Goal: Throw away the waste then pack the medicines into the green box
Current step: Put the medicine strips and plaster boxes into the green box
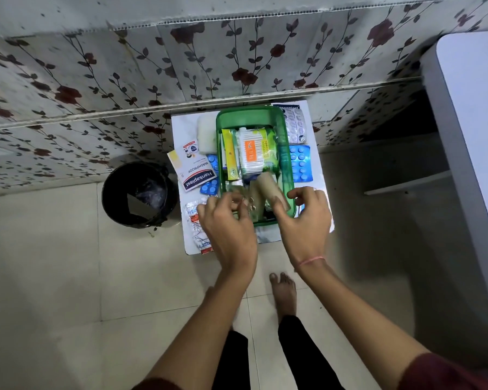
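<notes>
Right now both hands are working at the near end of the green box [283, 147], which is sitting on a small white table [317, 161] against the floral wall [96, 80]. The left hand [226, 223] is pinching something small and clear between its fingertips over the near left corner of the box; what it is cannot be told through the blur. The right hand [307, 218] is hovering half-curled over the near right corner, its fingers loose and gripping nothing, with a tan bandage roll [271, 185] leaning just beyond the fingertips inside the box. Also lying inside are a cotton-swab pack [250, 156] and a yellow carton [228, 153]. Beside the box, blue blister strips [300, 163] are lying on the right, and a Hansaplast packet [196, 171] is lying on the left. A black bin [137, 194] is standing on the tiled floor [54, 277] just left of the table. A bare foot [283, 294] is showing below the hands.
</notes>
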